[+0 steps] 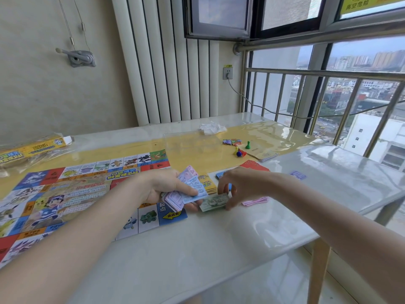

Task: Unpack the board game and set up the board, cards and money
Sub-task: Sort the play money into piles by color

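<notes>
Money (186,195): pink and blue notes fanned in left hand (163,186); green notes (213,202) on table (219,238).

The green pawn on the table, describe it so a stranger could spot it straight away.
Start at the game board, then look past its far right corner to the loose pieces on the yellow strip. The green pawn stands upright, farthest back; the other pawns are yellow, blue and red.

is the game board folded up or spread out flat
Spread out flat. The game board lies open on the table, its border squares and centre picture showing, with no raised fold visible.
</notes>
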The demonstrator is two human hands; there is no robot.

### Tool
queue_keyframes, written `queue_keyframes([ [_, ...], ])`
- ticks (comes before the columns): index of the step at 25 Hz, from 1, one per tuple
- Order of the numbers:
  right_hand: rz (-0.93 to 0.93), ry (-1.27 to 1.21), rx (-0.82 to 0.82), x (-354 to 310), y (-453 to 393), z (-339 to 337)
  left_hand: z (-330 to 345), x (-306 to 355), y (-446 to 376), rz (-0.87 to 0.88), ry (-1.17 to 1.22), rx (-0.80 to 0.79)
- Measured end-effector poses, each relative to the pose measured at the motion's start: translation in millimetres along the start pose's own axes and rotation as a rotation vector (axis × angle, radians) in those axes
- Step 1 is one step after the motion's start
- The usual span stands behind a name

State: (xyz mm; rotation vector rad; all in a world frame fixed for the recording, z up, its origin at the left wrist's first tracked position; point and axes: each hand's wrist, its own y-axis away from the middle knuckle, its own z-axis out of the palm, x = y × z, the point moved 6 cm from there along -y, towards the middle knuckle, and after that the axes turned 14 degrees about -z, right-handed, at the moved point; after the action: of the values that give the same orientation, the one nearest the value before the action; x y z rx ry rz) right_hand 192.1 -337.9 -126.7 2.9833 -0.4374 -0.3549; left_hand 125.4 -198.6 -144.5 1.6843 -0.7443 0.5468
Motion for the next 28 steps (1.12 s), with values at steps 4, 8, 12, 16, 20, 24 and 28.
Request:
queue_keyframes([
  [4,0.004,0.008,-0.025,-2.4,-1.5,-0.3,0.4,2.7,-0.3,0.0,-0.049,0.049],
  [8,0.025,-0.155,0.134,-1.3,4.0,-22.3,-6.1,19.7,10.0,0.06,0.041,0.033],
  [12,0.151,-0.643,0.498,6.7,8.2,-39.2,11.0,45.2,14.6,0.285,0.041,0.066],
  [16,0.248,-0.93,0.656,23.3,21.2,-38.4,29.5,62.5,12.1,0.364,0.114,0.009],
  [20,0.286,-0.985,0.865,46.4,37.8,-46.5,44.5,76.5,3.0,0.346,0.177,-0.073],
  [24,0.261,-1.13,0.921,65.1,51.4,-50.8,52.4,90.5,-12.7,0.324,0.18,-0.037],
  [28,0.354,-1.08,0.862,78.2,63.0,-40.3,72.4,97.5,-23.8,0.31,0.162,-0.077],
])
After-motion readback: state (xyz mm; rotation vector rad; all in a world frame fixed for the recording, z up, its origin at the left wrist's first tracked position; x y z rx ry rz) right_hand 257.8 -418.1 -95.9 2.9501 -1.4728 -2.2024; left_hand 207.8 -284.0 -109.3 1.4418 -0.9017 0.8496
